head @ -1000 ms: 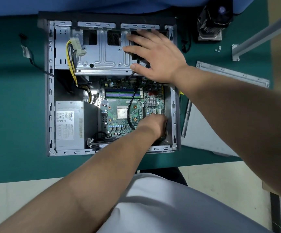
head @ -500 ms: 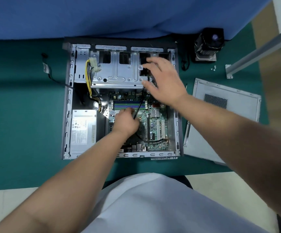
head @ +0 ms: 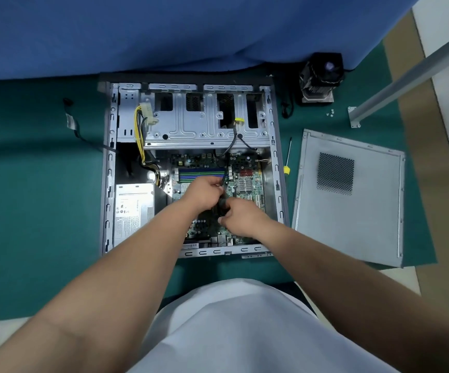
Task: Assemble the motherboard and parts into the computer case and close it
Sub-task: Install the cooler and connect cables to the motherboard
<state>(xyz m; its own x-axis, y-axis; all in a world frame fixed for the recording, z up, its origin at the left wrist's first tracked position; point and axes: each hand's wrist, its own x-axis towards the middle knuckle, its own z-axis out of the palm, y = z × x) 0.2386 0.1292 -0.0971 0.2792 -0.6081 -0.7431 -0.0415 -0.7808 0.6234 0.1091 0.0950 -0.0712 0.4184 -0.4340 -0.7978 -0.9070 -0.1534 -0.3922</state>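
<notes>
While the computer case (head: 191,168) lies open on its side on the green tabletop (head: 37,200), with the motherboard (head: 244,170) seated inside beside the power supply (head: 133,208), the side panel (head: 349,197) rests detached just to its right, so closing is not yet due. The left hand (head: 204,193) and right hand (head: 240,218) meet over the board, each grip clamped on the black cable (head: 230,154) that drops from the drive cage (head: 204,122). Judged risk: a misaligned connector could bend header pins, and a hard pull could strain the cable. The CPU cooler (head: 320,76), screwdriver (head: 287,160) and loose screws (head: 330,113) remain outside; blue cloth (head: 191,30) backs the tabletop
</notes>
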